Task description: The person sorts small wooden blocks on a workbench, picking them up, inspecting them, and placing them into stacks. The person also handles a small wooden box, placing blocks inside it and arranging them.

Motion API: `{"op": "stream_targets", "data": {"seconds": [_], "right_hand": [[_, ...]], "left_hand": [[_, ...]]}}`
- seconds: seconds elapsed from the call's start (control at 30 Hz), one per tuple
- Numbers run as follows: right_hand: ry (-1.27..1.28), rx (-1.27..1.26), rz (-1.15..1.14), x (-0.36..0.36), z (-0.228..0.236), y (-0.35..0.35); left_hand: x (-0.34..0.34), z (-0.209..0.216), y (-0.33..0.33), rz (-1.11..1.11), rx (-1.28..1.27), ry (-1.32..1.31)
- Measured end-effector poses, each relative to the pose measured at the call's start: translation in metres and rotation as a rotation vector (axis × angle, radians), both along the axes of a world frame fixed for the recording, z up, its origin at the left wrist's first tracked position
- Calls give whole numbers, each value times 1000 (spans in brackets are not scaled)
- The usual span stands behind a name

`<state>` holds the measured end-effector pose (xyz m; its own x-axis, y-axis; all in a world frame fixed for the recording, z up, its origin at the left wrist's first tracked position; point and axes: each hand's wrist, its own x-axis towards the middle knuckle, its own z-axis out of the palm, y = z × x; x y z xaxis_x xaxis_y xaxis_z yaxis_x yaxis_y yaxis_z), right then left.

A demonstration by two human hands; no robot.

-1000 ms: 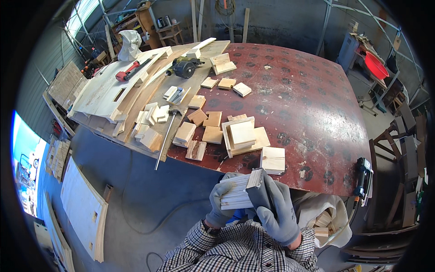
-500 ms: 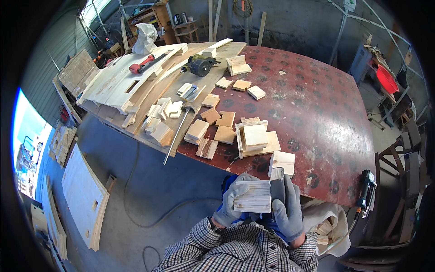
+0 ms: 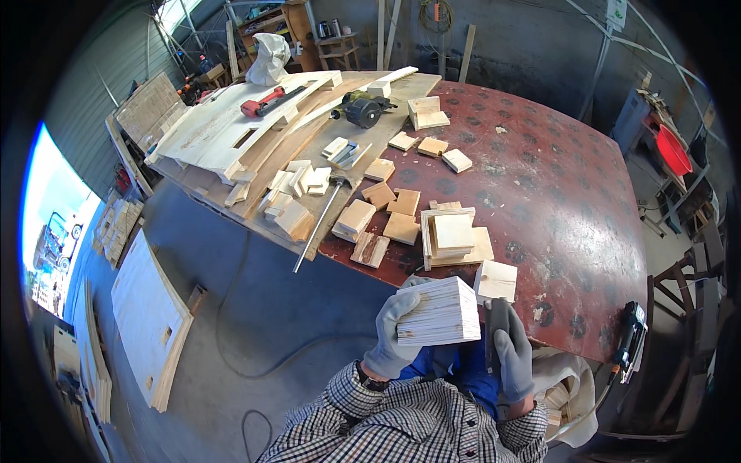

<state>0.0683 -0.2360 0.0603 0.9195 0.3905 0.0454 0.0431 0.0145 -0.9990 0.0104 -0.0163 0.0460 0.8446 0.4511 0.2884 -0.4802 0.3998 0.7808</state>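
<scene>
My gloved left hand [image 3: 394, 328] is closed around a thick pale wooden block [image 3: 438, 315] with fine layered lines along its side, held in front of my body at the table's near edge. My gloved right hand [image 3: 513, 361] grips a flat, dark grey sanding block [image 3: 492, 332], seen nearly edge-on. A narrow gap parts it from the wooden block. Just beyond both hands, a square wooden piece [image 3: 495, 281] lies at the table's edge. Behind it rests a stack of pale boards [image 3: 454, 234].
Several small wooden pieces [image 3: 401, 228] lie on the red tabletop [image 3: 563, 224]. A hammer [image 3: 318, 224] overhangs the left edge. Farther back are a circular saw [image 3: 363, 109] and a red tool [image 3: 264, 103]. A black nail gun [image 3: 629, 333] hangs at the right corner, above a cloth sack [image 3: 575, 378].
The sanding block has come away from the wooden block's right side. My left hand has tilted the wooden block, showing its end face. The whole view has shifted slightly.
</scene>
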Motion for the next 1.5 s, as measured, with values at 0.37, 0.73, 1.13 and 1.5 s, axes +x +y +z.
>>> {"op": "stream_targets", "data": {"seconds": [0.37, 0.73, 1.13, 1.5], "right_hand": [[-432, -125, -273, -35, -6, 21], [-628, -215, -346, -15, -23, -44], [-325, 20, -17, -23, 25, -36], [-54, 180, 29, -13, 23, -21]], "left_hand": [[8, 23, -57, -99, -180, 176], [-8, 36, -23, -413, 341, 96], [5, 33, -13, -337, 657, 32], [-18, 15, -29, -358, 332, 156]]}}
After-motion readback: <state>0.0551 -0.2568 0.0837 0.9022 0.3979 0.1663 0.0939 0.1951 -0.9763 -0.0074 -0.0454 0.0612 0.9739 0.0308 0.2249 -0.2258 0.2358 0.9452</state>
